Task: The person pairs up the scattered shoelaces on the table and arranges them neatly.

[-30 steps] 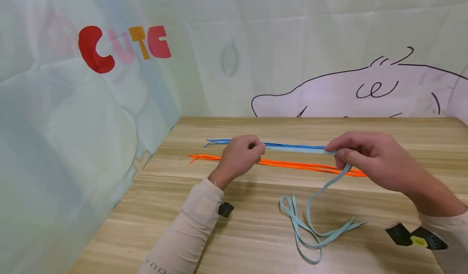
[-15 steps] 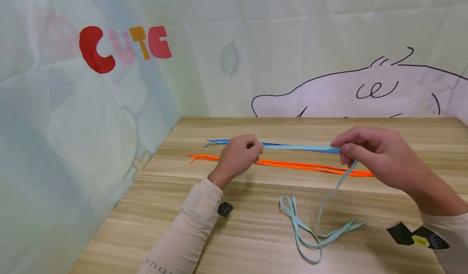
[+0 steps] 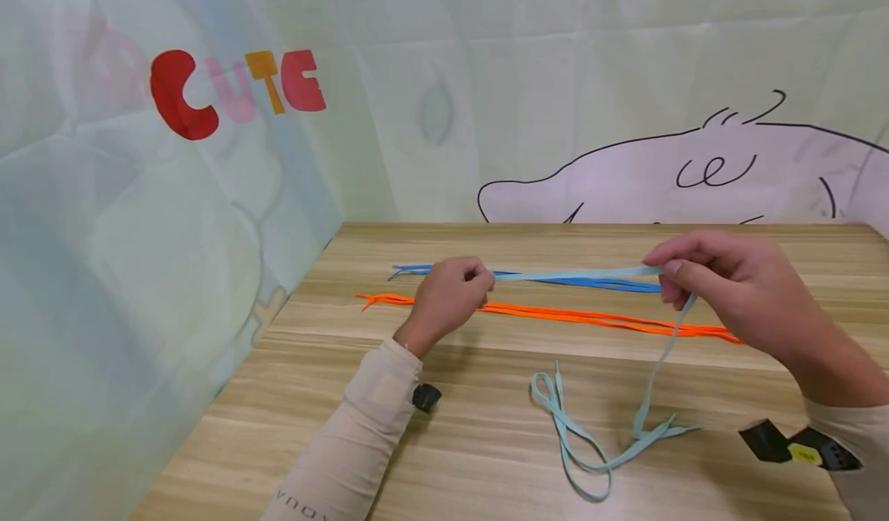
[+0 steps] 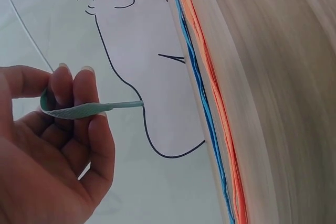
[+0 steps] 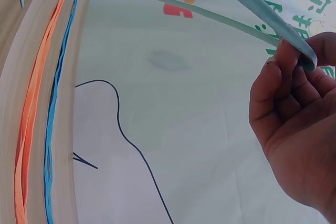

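Note:
A pale teal shoelace [image 3: 576, 275] is stretched between both hands above the table. My left hand [image 3: 451, 293] pinches it near one end; in the left wrist view a short tip of the lace [image 4: 123, 105] sticks out past the fingers. My right hand [image 3: 736, 289] pinches the lace between thumb and fingers, and from there it hangs down to the table. More pale teal lace [image 3: 569, 428] lies loosely looped nearer the front. Behind the hands, a blue shoelace [image 3: 604, 283] and an orange shoelace [image 3: 556, 315] lie lengthwise, partly hidden by the hands.
The wood-grain table [image 3: 312, 397] runs back to a printed cloth backdrop [image 3: 528, 104] with a cartoon outline. Another cloth wall with coloured letters stands at the left. Small black devices sit on both sleeves.
My right hand has moved right and slightly up along the lace, lengthening the stretch between the hands. The hanging part has shifted right. My left hand has barely moved.

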`<state>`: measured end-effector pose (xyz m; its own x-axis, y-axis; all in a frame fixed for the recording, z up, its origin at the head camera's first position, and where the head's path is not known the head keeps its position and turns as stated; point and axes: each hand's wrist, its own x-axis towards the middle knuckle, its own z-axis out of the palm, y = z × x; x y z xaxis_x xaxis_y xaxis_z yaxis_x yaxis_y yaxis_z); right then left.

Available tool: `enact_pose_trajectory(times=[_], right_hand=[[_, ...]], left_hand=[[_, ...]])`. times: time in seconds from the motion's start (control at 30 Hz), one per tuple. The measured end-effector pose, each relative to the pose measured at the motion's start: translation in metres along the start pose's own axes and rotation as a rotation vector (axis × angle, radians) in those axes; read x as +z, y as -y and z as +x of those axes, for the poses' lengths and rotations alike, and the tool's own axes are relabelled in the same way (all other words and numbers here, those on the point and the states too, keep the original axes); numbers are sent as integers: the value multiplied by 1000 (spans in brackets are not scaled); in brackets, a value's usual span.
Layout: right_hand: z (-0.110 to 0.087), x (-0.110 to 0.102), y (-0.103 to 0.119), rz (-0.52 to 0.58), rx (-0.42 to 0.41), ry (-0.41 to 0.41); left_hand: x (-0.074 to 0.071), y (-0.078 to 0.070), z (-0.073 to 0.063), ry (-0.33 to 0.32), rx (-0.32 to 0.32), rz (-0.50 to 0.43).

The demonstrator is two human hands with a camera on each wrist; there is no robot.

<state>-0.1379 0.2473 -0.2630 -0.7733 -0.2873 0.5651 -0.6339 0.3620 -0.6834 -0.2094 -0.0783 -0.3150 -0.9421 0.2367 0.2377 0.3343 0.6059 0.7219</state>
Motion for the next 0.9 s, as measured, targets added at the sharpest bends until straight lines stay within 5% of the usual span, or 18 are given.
enact_pose_trajectory(times=[0.33, 0.9], right_hand=[[1, -5, -7, 175, -10, -16], [3, -8, -16, 171, 28, -67]], left_hand=[[-1, 4, 1, -13, -11, -32], [-4, 7, 1, -76, -16, -119]])
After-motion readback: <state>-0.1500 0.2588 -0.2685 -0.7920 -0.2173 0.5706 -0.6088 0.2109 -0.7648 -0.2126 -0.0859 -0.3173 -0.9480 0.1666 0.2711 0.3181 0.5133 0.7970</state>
